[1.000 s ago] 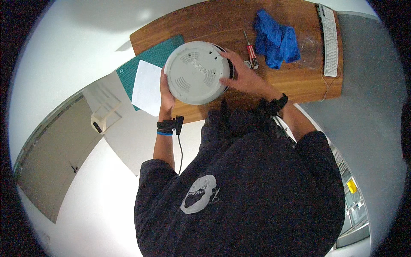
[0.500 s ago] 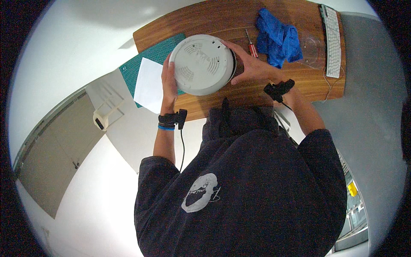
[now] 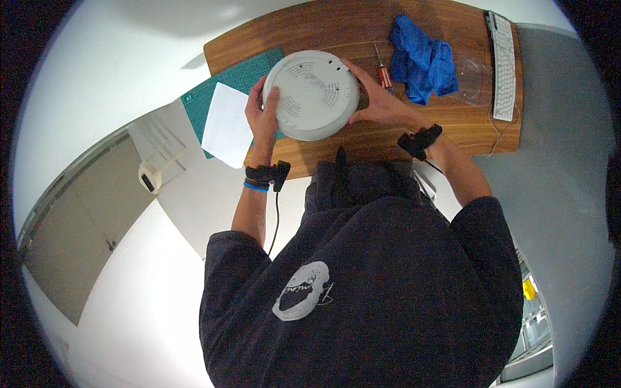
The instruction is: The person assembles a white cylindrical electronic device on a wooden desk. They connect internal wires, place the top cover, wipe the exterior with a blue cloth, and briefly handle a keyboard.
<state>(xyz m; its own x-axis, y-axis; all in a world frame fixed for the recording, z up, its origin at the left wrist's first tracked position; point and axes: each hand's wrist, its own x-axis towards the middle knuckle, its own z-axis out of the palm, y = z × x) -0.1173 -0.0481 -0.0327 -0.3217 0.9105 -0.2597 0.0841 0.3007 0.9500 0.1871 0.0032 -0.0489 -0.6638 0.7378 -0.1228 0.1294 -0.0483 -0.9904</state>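
Round white housing (image 3: 312,97), upper centre of frame, no long axis face-on, sits between left hand (image 3: 262,119) and right hand (image 3: 383,105), both clamped on opposite rim edges.

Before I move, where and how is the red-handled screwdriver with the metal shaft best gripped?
Probably by the thick red handle, from the near side with the right hand: the screwdriver lies on the brown wooden table, handle toward the person, thin shaft pointing away. That hand now holds the round white device.
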